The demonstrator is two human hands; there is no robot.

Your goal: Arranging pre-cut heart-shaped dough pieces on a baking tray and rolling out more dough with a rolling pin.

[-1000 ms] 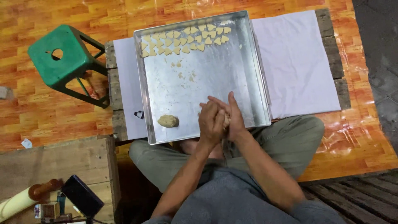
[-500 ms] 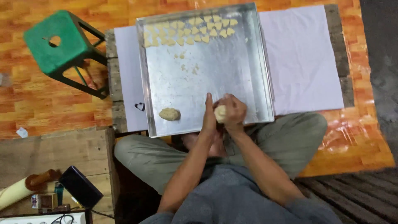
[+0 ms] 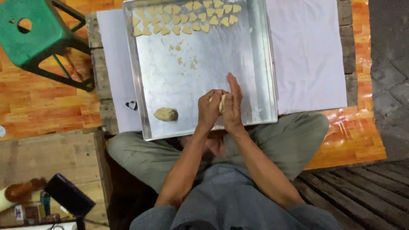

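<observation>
The left hand (image 3: 209, 108) and right hand (image 3: 233, 104) are pressed together, palms facing, and a pale piece of dough (image 3: 222, 102) is squeezed between them. Only a sliver of it shows, cream-coloured, at the gap where the palms meet. The left fingers (image 3: 213, 94) curl in around it; the right fingers (image 3: 233, 83) stand straighter, pointing away from the body, laid flat against the dough.

Directly under the hands sits a big square metal tray (image 3: 264, 64), shiny and dusted with flour and crumbs. Just left of the left fingers, near the tray's front edge, lies a dough lump (image 3: 165, 114), rough, rounded and beige, well apart from the hands. Far beyond the fingers, along the tray's far edge, rows of small heart-shaped dough pieces (image 3: 183, 19) lie flat, pale yellow, packed close together.

The tray rests on a white sheet (image 3: 311, 55) spread over a low wooden counter (image 3: 94, 64). Off the tray's left rim, on the sheet, a small dark heart-shaped cutter (image 3: 132, 105) sits by itself.

Further left stands a green stool (image 3: 30, 34) with a round hole in its seat. Down at the near left corner there is a dark box-like thing (image 3: 68, 196) and a few small packages (image 3: 30, 211), too blurred to tell apart.
</observation>
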